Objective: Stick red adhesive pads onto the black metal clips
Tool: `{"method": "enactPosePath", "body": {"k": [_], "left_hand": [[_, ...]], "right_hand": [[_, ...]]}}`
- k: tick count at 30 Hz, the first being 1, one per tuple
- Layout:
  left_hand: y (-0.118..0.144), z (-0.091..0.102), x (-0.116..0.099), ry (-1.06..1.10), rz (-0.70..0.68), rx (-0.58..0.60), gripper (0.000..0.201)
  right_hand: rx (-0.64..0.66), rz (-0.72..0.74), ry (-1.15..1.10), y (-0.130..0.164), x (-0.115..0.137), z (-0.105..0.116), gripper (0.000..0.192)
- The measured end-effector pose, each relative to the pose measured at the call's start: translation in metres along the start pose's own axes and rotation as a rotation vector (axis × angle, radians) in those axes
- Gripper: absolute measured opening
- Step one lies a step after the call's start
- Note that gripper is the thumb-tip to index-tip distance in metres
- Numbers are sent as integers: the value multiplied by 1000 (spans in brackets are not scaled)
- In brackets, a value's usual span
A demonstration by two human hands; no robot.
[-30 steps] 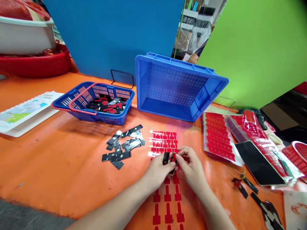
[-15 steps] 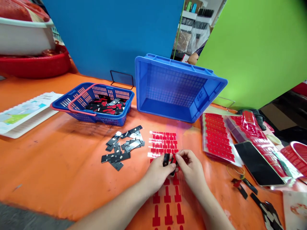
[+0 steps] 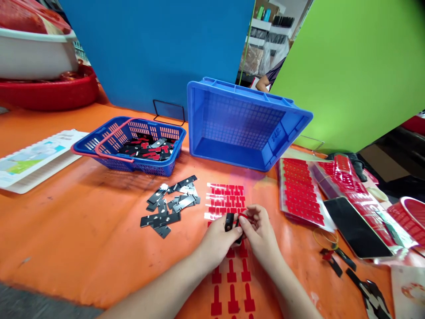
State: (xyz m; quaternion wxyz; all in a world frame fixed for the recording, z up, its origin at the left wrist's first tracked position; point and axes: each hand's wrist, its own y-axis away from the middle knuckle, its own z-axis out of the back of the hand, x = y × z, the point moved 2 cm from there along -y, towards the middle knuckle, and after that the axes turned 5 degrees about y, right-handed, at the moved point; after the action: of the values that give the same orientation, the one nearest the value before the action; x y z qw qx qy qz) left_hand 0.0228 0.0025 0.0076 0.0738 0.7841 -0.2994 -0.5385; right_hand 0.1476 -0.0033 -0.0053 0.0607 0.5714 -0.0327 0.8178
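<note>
My left hand (image 3: 215, 241) is closed on small black strips (image 3: 229, 221), one of them standing up between the fingers. Close against it, my right hand (image 3: 263, 232) pinches a red sticker (image 3: 243, 215) at the strip's edge; the fingers partly hide both. Beneath the hands lies a clear sheet of red T-shaped stickers (image 3: 233, 305), running toward me over the orange table (image 3: 83, 230). Left of the hands is a loose pile of black strips (image 3: 160, 219). Farther back, a blue basket (image 3: 146, 165) with a pink handle holds black strips bearing red stickers.
A blue crate (image 3: 229, 155) stands tipped on its side behind the sheet. To the right lie stacked sticker sheets (image 3: 300, 192), a phone (image 3: 357, 228), a rubber band and more black strips (image 3: 372, 294). Basins (image 3: 46, 95) stand far left. Someone's arm (image 3: 263, 83) shows between the partitions.
My right fingers have shifted slightly left, over the strip, and the red sticker is now seen more edge-on. The left hand stays nearly in place. The other person's arm behind has moved.
</note>
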Motion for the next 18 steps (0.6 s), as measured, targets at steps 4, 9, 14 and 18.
{"method": "enactPosePath", "body": {"k": [4,9,14,18], "left_hand": [[0,2,3,-25,-21,15,20],[-5,8,13,-163,-101,11,18],[-2,4,9,-130,-42,37,15],[3,-1,1,21,62,68,25]], "right_hand": [[108,-26,-32,-2,4,0,29],[192,-103,-58,-4,10,4,20],[237,-221,-247,-5,11,4,26],[171,-278,-322,-5,13,3,36]]}}
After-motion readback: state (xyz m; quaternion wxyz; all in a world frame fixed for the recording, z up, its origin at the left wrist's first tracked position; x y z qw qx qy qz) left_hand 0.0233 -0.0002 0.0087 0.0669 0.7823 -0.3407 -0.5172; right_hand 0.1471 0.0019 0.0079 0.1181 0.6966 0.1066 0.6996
